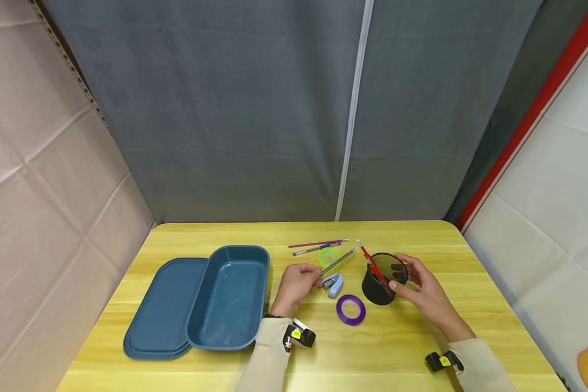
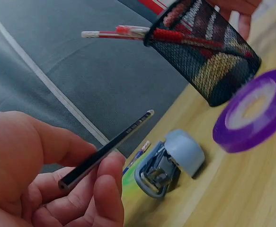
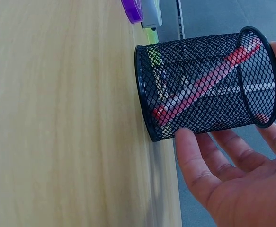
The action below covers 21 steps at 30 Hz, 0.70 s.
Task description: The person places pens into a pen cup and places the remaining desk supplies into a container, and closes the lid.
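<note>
My left hand (image 1: 296, 284) pinches a dark pencil (image 2: 107, 150) between thumb and fingers, its eraser end slanting up and to the right. My right hand (image 1: 426, 288) grips a black mesh pen cup (image 3: 204, 116) by its side, thumb and fingers about it. The cup stands on the table, and a red pen (image 2: 149, 34) and a red pencil (image 2: 91, 34) with a white end lean inside it. Close to my left hand lies a light blue stapler (image 1: 337, 287). A roll of purple tape (image 1: 341, 313) rests in front of the cup.
Behind the stapler are a roll of green tape (image 1: 326, 255), a blue pen (image 1: 313, 250) and another red pencil (image 1: 313, 243). On the left, a blue bin (image 1: 227, 305) overlaps its lid (image 1: 161, 310). A grey curtain (image 1: 225, 120) hangs beyond the table's back edge.
</note>
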{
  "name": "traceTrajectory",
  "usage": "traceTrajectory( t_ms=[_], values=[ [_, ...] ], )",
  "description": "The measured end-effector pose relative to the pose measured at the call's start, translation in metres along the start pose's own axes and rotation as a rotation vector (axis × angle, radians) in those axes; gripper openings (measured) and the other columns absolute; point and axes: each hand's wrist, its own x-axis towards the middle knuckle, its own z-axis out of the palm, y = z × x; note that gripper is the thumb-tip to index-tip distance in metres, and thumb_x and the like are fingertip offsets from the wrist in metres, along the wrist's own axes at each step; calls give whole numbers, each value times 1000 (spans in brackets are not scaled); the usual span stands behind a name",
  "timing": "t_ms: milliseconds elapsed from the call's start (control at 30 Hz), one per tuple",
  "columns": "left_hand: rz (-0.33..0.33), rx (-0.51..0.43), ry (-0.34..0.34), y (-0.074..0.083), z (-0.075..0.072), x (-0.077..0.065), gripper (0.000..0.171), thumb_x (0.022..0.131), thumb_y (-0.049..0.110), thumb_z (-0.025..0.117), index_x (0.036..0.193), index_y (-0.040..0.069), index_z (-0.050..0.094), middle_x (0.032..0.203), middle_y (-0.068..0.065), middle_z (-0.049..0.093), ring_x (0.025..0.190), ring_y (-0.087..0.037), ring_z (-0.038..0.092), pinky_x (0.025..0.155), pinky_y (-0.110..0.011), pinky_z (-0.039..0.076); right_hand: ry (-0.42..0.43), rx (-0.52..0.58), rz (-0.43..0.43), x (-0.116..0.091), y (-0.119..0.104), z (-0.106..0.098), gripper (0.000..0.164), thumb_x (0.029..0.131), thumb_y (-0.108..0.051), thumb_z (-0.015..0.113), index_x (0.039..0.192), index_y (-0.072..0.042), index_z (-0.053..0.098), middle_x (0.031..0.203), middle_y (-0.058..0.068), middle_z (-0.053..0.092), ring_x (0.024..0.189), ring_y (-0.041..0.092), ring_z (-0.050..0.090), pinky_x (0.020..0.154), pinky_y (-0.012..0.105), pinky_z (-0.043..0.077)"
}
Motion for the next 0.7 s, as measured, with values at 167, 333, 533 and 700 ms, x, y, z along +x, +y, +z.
traceTrajectory(
  t_ms=[167,333,533,700],
  values=[
    [-3,-165,-74,2,1,0,23,101,11,69,117,-4,77,103,-23,79,77,-7,69,70,-21,56,-2,0,4,0,-1,0,68,101,-28,75,160,-18,43,141,15,63,128,27,57,104,37,50],
    [-9,-387,-174,2,4,4,33,103,8,67,132,-9,68,105,-18,78,83,-8,70,69,-17,55,1,-4,0,0,-1,0,67,100,-27,75,159,-17,44,141,15,63,128,28,57,104,35,50],
    [-10,-517,-267,8,2,1,34,105,6,63,137,-7,64,108,-8,76,91,-10,69,72,-19,55,-1,-6,3,0,-1,0,68,100,-27,75,159,-17,43,140,16,63,131,34,57,105,34,50],
    [9,-548,-294,13,0,-2,40,106,3,60,145,-5,57,105,-1,77,89,-9,70,72,-19,55,-1,-10,4,0,-1,0,68,100,-27,75,159,-17,44,139,15,64,130,32,58,104,32,50]
  ],
)
